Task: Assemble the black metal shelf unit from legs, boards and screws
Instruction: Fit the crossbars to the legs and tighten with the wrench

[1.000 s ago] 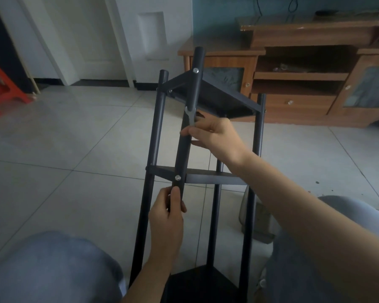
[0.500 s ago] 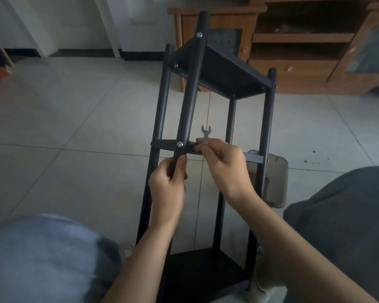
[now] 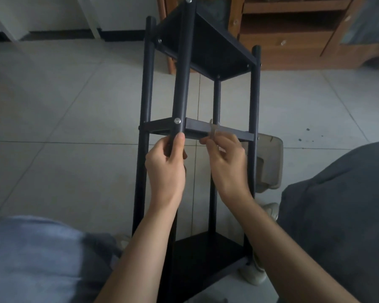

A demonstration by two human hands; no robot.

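Standing on pale floor tiles point(image 3: 53, 106) between my knees, the matte black shelf point(image 3: 206, 47) has round legs. My left hand point(image 3: 165, 171) wraps the near leg point(image 3: 182, 84) below a silver screw point(image 3: 177, 121); my right hand point(image 3: 228, 165) pinches a small flat wrench point(image 3: 212, 131) at the middle board point(image 3: 217, 130).

Just 1 head cam here, looking forward and down from close up at the shelf unit point(image 3: 197, 127) standing on the tiled floor point(image 3: 64, 127) between the knees.
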